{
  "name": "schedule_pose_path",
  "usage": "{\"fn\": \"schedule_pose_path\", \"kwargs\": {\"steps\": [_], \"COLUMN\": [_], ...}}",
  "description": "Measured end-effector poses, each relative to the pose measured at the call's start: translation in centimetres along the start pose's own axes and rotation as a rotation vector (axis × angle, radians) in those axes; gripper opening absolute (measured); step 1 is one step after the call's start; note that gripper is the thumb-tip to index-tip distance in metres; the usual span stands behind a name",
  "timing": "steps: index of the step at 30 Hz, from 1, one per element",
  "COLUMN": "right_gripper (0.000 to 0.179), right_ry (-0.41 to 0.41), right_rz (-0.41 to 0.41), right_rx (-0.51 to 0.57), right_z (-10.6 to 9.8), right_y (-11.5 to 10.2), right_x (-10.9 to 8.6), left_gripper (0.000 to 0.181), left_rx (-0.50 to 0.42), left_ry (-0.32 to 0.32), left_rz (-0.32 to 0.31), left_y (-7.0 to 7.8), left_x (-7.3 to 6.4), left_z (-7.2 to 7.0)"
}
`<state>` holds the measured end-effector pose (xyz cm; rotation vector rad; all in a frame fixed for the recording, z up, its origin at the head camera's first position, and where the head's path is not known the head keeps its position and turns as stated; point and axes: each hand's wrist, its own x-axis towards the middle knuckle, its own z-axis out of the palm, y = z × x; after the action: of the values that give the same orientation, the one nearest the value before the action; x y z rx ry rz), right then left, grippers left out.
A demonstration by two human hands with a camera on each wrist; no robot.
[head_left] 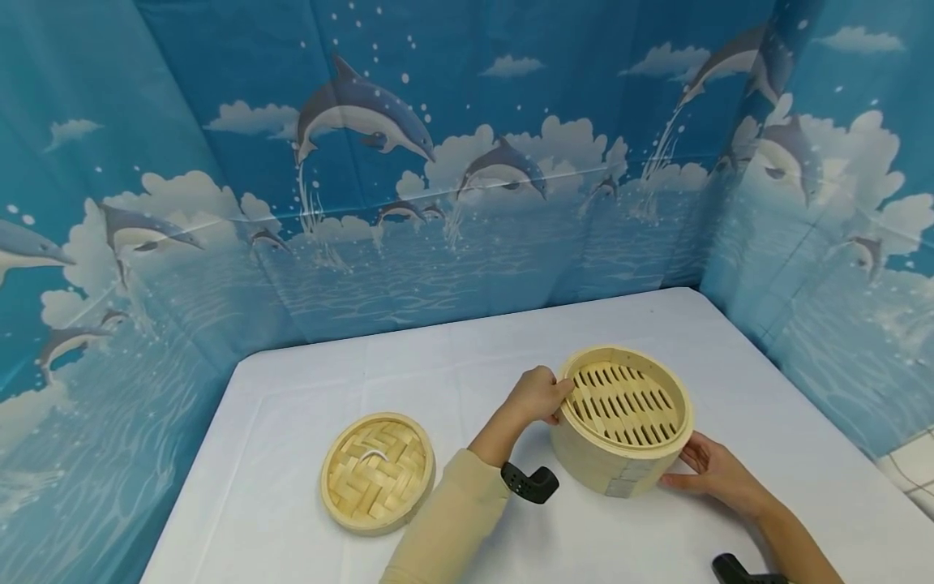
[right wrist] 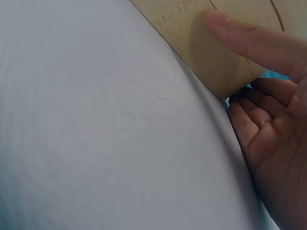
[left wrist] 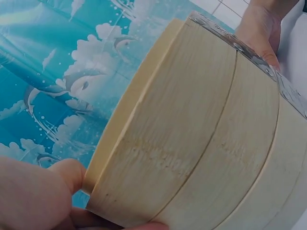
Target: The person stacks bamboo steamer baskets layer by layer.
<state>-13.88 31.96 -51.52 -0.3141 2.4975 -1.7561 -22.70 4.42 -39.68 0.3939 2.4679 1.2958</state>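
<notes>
Blue drapes [head_left: 438, 268] printed with leaping dolphins, clouds and water close off the far and both lateral sides of the work area, with white tiles [head_left: 905, 466] visible past the right edge. Below them stands a table covered by a white cloth [head_left: 292, 454], with light creases across its surface. Principal item: a round bamboo steamer [head_left: 594, 462], located in the right half of the table, nearer the right edge than the left, open at the top. Its slotted rack [head_left: 620, 401] is exposed, and a metal band [head_left: 627, 477] runs down the wall on the near side. The left hand [head_left: 536, 395] grips the steamer's rim on its left, thumb over the rim and fingers along the outer wall. The right hand [head_left: 711, 470] holds the lower right side, thumb laid on the wall and fingers curled at the bottom edge; whether the base rests fully on the cloth cannot be determined. A woven lid [head_left: 378, 473] lies towards the table's left edge, apart from the steamer, top face up, with a white loop [head_left: 374, 455] at its centre. A beige sleeve [head_left: 452, 519] covers the left forearm; a black device [head_left: 531, 484] is worn at the left wrist.
</notes>
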Motion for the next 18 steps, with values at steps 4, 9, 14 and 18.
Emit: {"fn": "schedule_pose_path", "kwargs": {"steps": [4,9,14,18], "right_gripper": [0.085,0.084,0.083,0.083], "right_ry": [0.010,0.008,0.014,0.001], "right_rz": [0.005,-0.012,-0.034,-0.043], "right_rx": [-0.020,-0.003,0.009,0.027], "right_z": [-0.09,-0.13,-0.09,0.02], "right_y": [-0.01,-0.24,-0.44,-0.32], "right_x": [-0.11,-0.11,-0.07,-0.12], "left_gripper": [0.039,0.038,0.040,0.040], "left_rx": [0.028,0.048,0.031,0.045], "left_ry": [0.016,0.036,0.056,0.066], "left_rz": [0.005,0.000,-0.001,-0.008], "left_y": [0.24,0.21,0.16,0.23], "left_x": [-0.08,-0.14,-0.23,-0.41], "left_z": [0.12,0.31,0.40,0.54]}}
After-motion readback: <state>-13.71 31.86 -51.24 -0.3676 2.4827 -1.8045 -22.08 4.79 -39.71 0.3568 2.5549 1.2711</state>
